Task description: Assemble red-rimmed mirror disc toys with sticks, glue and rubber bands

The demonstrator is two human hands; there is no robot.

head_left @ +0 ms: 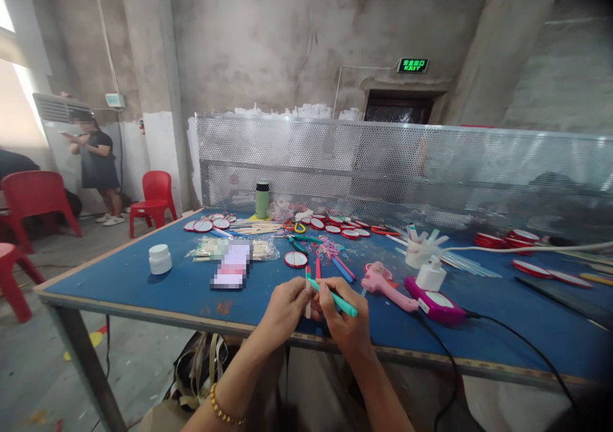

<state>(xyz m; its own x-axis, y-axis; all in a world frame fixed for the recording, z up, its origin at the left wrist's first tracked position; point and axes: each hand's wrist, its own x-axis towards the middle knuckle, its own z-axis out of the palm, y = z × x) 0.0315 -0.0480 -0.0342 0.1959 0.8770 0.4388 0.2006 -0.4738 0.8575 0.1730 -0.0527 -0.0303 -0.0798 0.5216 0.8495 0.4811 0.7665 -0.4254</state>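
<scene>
My left hand (287,304), a gold bead bracelet on its wrist, pinches a flat craft stick (308,301) upright near the table's front edge. The stick's upper end is coloured red and green. Closed around a teal marker (345,305), my right hand (348,330) holds the pen's tip end against or very close to the stick; exact contact is too small to tell. Just beyond my hands lie a red marker (318,268), blue markers (341,267) and a round red-rimmed disc (295,260). To the right rests a pink glue gun (390,290).
A purple device (443,309) with a white bottle (431,275) and black cords lies right. A cup of sticks (419,252) stands behind it. Left are a blurred phone (233,266) and a white jar (159,260). A perforated metal screen (297,157) borders the back. A person (98,157) stands far left.
</scene>
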